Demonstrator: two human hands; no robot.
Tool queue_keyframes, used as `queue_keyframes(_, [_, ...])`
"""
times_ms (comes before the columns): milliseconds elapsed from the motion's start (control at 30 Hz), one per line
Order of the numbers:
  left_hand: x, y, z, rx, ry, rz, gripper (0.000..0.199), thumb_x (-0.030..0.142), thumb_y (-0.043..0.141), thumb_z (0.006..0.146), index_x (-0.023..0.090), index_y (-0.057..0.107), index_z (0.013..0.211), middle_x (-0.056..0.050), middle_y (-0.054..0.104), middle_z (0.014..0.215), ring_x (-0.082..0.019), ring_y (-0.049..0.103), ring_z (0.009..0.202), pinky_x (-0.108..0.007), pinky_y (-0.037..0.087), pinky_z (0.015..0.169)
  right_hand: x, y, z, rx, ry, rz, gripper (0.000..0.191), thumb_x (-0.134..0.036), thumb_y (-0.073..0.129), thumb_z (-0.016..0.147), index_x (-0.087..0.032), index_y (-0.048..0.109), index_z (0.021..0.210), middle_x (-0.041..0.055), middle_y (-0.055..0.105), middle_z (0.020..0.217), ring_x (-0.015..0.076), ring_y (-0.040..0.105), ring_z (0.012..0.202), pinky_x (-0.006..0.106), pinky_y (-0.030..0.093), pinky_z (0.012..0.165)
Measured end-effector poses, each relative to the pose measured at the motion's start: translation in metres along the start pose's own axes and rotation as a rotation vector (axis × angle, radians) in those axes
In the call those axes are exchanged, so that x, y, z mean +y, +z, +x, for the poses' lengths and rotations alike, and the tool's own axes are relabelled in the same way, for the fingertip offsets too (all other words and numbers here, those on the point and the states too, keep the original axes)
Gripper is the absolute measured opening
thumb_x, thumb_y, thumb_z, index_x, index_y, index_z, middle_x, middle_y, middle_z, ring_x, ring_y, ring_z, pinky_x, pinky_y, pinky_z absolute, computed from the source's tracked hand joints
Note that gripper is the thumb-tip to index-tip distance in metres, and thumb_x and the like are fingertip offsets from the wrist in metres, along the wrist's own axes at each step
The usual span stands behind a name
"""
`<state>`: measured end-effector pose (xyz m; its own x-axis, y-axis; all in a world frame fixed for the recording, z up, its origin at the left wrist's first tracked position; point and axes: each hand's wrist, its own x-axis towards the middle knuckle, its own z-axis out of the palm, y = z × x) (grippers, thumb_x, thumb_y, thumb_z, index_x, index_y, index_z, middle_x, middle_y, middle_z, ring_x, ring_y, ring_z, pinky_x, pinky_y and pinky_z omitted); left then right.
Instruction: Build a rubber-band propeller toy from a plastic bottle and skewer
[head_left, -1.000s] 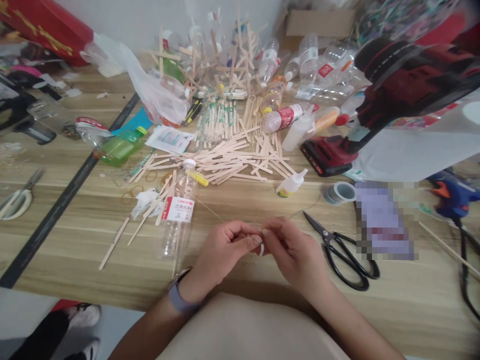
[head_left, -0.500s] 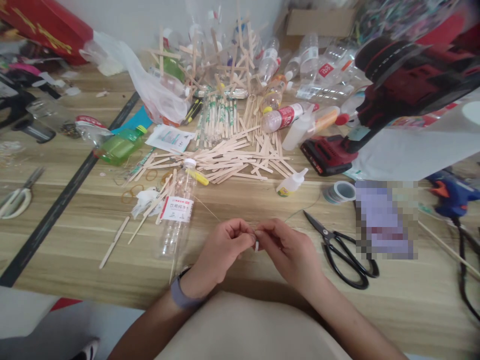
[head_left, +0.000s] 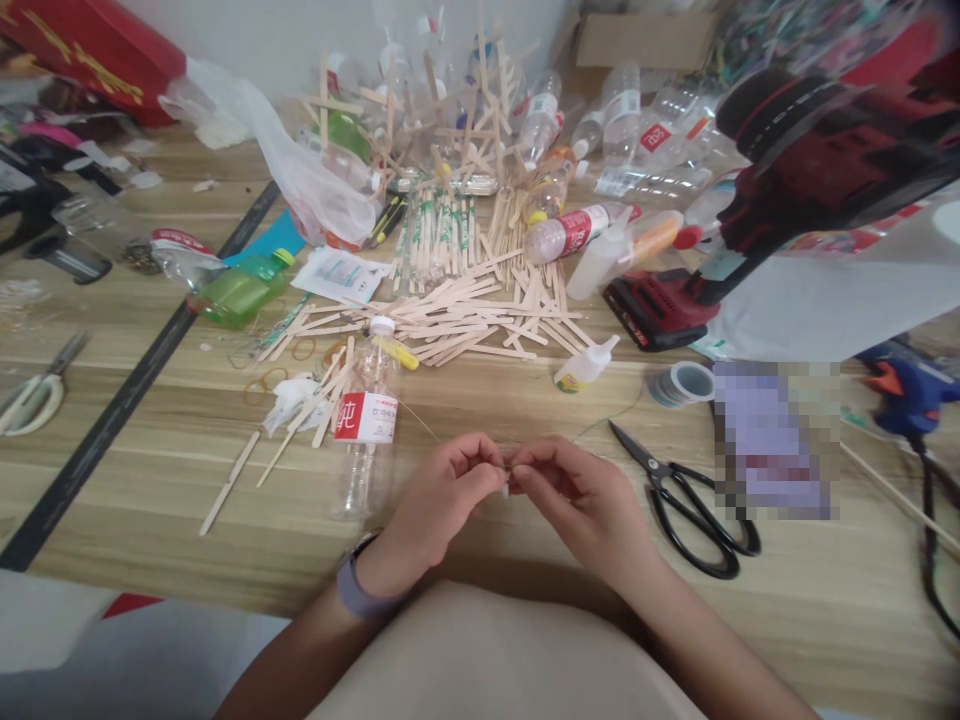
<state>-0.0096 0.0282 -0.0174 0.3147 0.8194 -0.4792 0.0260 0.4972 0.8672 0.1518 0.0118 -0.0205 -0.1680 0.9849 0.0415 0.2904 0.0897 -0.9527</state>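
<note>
My left hand and my right hand meet at the front of the table, fingertips pinched together. Between them a tiny white piece peeks out, its kind too small to make out. A thin string runs from the clear plastic bottle to my left hand. On the other side, a greenish string leads from my right hand toward the back right. The bottle stands just left of my left hand, with a red and white label and a white cap. Black-handled scissors lie open beside my right hand.
Loose wooden sticks cover the table's middle. A small glue bottle, a tape roll and a red-black cordless power tool stand to the right. Several empty bottles crowd the back. A blue glue gun lies far right.
The clear bottle has turned, showing more of its label's red part, and shifted slightly right. Both hands stay pinched together, with the white piece a little further left and less visible.
</note>
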Motion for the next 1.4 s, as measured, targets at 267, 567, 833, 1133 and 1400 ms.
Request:
queue_keyframes(267, [0.0012,0.0002,0.0017,0.01,0.018,-0.026,0.012,0.028,0.057,0.074,0.02,0.052,0.067,0.008,0.04,0.055,-0.009,0.031,0.052,-0.025,0.022,0.048,0.002,-0.0011,0.0002,0.048,-0.062,0.006,0.005,-0.022,0.059,0.087,-0.02,0.063,0.084,0.0049,0.074,0.084,0.0147,0.071,0.071,0.022,0.057,0.061])
queue_keyframes(567, [0.0048,0.0007,-0.0006,0.017,0.056,0.025,0.011,0.027,0.057,0.073,0.019,0.053,0.066,0.008,0.042,0.056,-0.009,0.031,0.053,-0.025,0.023,0.05,0.0018,0.0,0.0002,0.027,0.011,0.006,0.01,-0.024,0.06,0.087,-0.02,0.067,0.092,0.0047,0.075,0.085,0.0158,0.072,0.071,0.023,0.058,0.06])
queue_keyframes(833, [0.0059,0.0026,-0.0006,0.028,0.057,0.04,0.01,0.027,0.057,0.07,0.019,0.055,0.064,0.007,0.043,0.057,-0.009,0.032,0.054,-0.025,0.026,0.052,0.0013,-0.0002,-0.0004,0.072,-0.1,-0.049,0.008,-0.021,0.059,0.087,-0.021,0.066,0.084,0.0026,0.071,0.079,0.014,0.067,0.068,0.022,0.056,0.06])
queue_keyframes(1133, [0.0038,0.001,-0.0011,0.033,0.089,0.047,0.008,0.025,0.058,0.073,0.019,0.058,0.067,0.006,0.047,0.059,-0.009,0.038,0.056,-0.023,0.03,0.054,0.0011,0.001,-0.0013,0.069,-0.065,0.015,0.007,-0.022,0.06,0.087,-0.02,0.065,0.083,0.0027,0.071,0.078,0.0137,0.068,0.068,0.021,0.056,0.061])
queue_keyframes(1400, [0.0024,-0.0007,-0.002,0.051,0.068,0.088,0.013,0.03,0.061,0.074,0.019,0.057,0.069,0.006,0.047,0.058,-0.009,0.034,0.053,-0.023,0.025,0.05,0.0052,0.0014,-0.0018,0.164,0.075,0.175,0.027,-0.047,0.053,0.095,-0.02,0.054,0.088,0.008,0.074,0.085,0.0179,0.072,0.072,0.03,0.062,0.065])
